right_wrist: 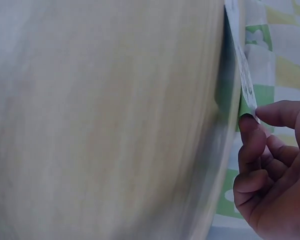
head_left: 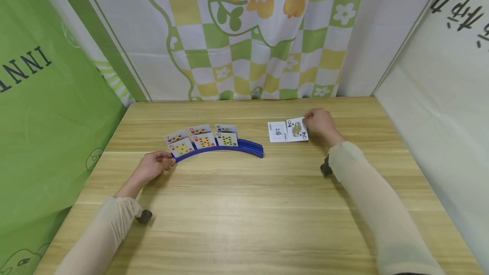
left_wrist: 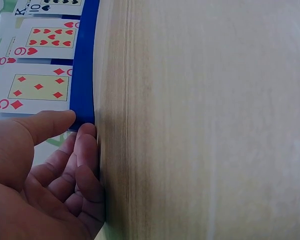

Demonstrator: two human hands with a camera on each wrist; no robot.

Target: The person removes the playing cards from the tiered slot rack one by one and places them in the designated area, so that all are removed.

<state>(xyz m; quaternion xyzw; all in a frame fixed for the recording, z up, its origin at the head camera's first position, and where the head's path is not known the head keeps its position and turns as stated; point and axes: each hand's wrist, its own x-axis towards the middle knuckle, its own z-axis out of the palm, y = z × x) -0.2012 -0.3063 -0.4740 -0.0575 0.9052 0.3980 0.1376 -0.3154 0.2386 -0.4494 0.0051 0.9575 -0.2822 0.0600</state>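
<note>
Well, the desk (head_left: 244, 207) carried it all, with the blue rack (head_left: 252, 147) left of centre, its curve spreading two rows like a fan! Onto its left end came a narrow pinch from the left hand (head_left: 153, 166), out at the tip so the faces stayed readable, probably to steady it. Across to the right hand (head_left: 322, 121), pinching the queen (head_left: 297, 129) by its right edge, that side apparently lifted, the face in plain sight! Just left lay the joker (head_left: 277, 132), face up, touching or overlapping, hard to say. And racked in front: five (head_left: 181, 147), nine (head_left: 204, 140), ten (head_left: 227, 139); behind, seven (head_left: 175, 136), eight (head_left: 199, 129), king (head_left: 226, 128), sitting higher so their corners showed!
</note>
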